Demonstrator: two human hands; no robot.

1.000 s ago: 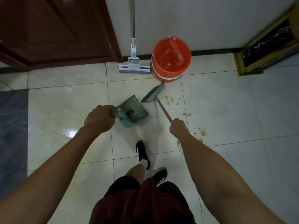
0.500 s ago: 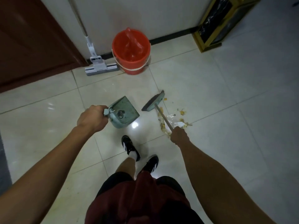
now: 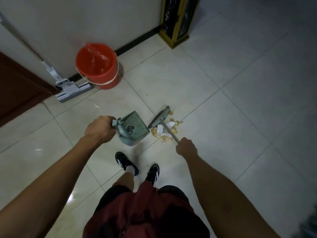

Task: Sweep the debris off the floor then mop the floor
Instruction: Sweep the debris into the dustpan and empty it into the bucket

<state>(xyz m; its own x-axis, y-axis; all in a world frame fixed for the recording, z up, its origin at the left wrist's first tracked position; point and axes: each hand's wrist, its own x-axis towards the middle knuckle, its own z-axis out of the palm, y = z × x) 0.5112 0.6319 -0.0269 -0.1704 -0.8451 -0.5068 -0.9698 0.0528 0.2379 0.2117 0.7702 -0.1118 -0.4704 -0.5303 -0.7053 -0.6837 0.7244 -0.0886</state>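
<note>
Glossy pale tile floor point(image 3: 223, 69) with thin grout lines, light glare at lower left. White wall point(image 3: 85, 19) behind, dark skirting point(image 3: 137, 40) along its foot, dark red-brown door point(image 3: 15, 83) at left. Gold-framed black stand point(image 3: 178, 19) against the wall at upper right; right side dim.

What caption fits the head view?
Left hand holds dustpan, right hand sweeps broom through debris.

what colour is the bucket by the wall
Red-orange bucket, lined with a red bag; the head view shows it.
</note>
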